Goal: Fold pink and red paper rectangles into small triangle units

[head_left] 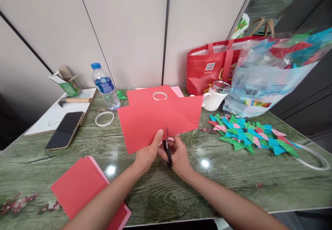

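Observation:
My left hand [148,154] pinches a sheet of red paper [155,119] near its lower edge, with the thumb on the front face. A pair of scissors [168,153] with black handles is in my right hand [178,155], its fingers closed round the handles. The blade sits at the middle of the sheet's lower edge, and one blade shows in front of the red paper. Behind the sheet lies more red paper [140,96], with a small white ring [160,96] on top. A stack of red and pink paper [77,185] lies at the lower left, partly under my left forearm.
On the left are a phone [64,130], a hammer [75,100], a small green box [68,84], a water bottle [105,86] and a white ring [104,118]. On the right stand a white mug [214,98], a red bag [202,67], a plastic bag [259,84] and folded paper pieces [249,133].

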The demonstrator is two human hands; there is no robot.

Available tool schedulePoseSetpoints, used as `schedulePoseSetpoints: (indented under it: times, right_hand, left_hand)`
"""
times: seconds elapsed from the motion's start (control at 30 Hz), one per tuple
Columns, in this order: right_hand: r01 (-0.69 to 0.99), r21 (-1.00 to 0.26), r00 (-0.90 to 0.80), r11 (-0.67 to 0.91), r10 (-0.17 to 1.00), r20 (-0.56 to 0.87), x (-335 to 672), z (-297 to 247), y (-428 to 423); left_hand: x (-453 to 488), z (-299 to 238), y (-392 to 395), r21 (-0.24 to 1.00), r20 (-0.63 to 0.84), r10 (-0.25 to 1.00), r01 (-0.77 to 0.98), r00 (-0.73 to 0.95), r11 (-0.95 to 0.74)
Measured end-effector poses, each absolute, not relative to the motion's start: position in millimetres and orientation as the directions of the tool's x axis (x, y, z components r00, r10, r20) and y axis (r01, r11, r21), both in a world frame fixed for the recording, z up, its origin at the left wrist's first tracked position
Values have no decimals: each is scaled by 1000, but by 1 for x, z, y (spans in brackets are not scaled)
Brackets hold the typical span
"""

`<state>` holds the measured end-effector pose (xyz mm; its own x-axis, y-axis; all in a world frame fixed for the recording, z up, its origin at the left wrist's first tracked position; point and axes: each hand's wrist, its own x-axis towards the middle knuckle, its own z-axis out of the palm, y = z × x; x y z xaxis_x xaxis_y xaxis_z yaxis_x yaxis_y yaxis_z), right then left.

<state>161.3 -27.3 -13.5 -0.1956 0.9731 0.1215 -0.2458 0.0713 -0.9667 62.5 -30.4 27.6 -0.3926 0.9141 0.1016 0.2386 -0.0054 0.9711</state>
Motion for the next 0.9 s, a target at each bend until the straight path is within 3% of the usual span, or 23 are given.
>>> schedulePoseSetpoints:
  times: [0.67, 0.9]
  right_hand:
    - [-253, -967, -234, -5, 971, 57, 162, -10, -28]
    - [-267, -963, -233, 22, 969, 86, 162, -11, -26]
  left_hand:
    - [62, 17, -30, 984, 134, 896, 164, -423, -70]
    - [65, 21, -29, 997, 59, 907, 70, -418, -33]
